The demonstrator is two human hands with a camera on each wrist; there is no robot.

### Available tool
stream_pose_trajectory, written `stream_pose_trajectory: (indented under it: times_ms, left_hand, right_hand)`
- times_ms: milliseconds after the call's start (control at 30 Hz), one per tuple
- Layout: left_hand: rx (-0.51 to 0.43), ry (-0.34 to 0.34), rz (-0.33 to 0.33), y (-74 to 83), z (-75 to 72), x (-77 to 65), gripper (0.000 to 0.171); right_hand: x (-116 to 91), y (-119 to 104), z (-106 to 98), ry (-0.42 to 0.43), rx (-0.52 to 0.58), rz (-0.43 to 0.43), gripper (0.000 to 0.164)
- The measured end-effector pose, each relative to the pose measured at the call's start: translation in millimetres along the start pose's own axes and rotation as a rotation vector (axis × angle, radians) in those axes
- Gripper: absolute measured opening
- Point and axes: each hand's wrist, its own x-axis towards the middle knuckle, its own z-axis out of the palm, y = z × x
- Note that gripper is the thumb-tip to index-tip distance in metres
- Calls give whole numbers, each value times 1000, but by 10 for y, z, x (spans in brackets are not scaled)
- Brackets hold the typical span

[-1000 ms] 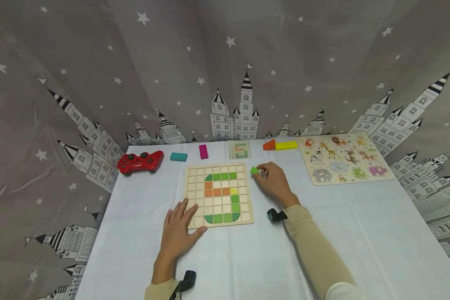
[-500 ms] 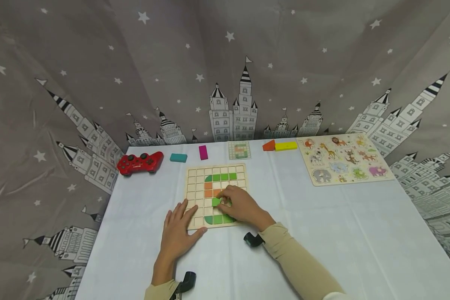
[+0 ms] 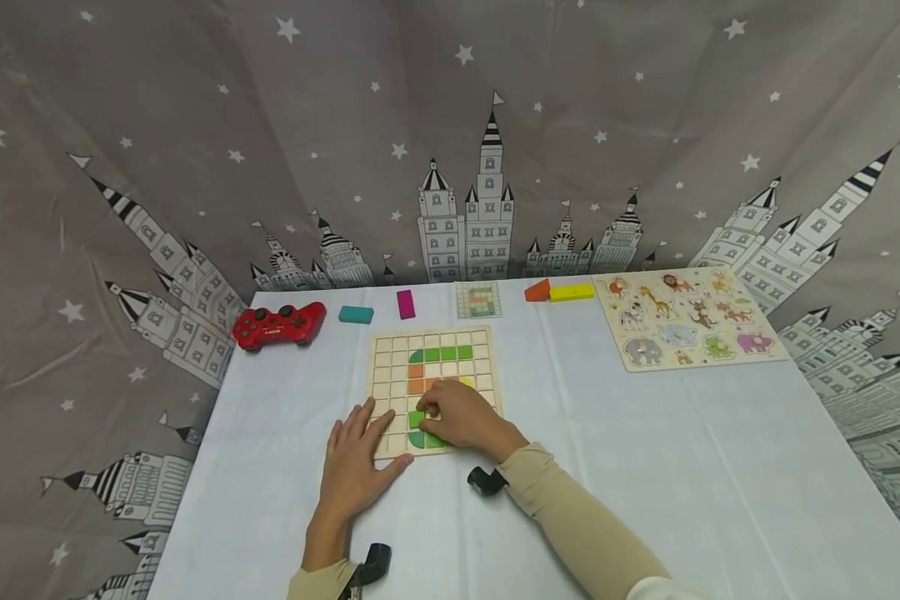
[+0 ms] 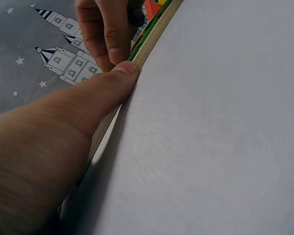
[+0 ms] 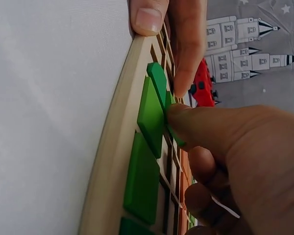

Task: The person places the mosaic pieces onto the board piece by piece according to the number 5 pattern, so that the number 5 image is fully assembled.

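Observation:
A wooden grid board point(image 3: 382, 365) lies mid-table, with green, orange and yellow tiles set in some of its squares. My right hand point(image 3: 461, 417) pinches a light green square tile point(image 3: 416, 419) between thumb and fingers, low over the board, just above the dark green corner tile point(image 3: 417, 440). In the right wrist view its thumb point(image 5: 186, 120) presses on that tile. My left hand point(image 3: 358, 458) rests with spread fingers on the board's lower left corner, its thumb point(image 4: 123, 68) along the front edge. The right hand covers several tiles on the board's right side.
Behind the board lies a small pattern card point(image 3: 479, 300). A red game controller point(image 3: 279, 326), a teal block point(image 3: 356, 314) and a magenta block point(image 3: 406, 304) are at the back left. Orange point(image 3: 537, 291) and yellow point(image 3: 572, 292) blocks and an animal puzzle point(image 3: 686, 321) are at the back right.
My right hand has carried the green tile from beside the board's right edge leftward over it, then a little lower left to above the dark green corner. The left hand has stayed put.

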Motion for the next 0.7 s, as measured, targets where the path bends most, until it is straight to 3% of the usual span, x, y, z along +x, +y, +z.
stream_pose_trajectory:
  times_ms: [400,700]
  left_hand:
    - [-3,-8,-4,23,-23,-18,80]
    - [-17,-3,-2,23,-22,-8,79]
  right_hand:
    - [25,-35,3,-22,57,58,25]
    - [64,-31,13,15,21,25,16]
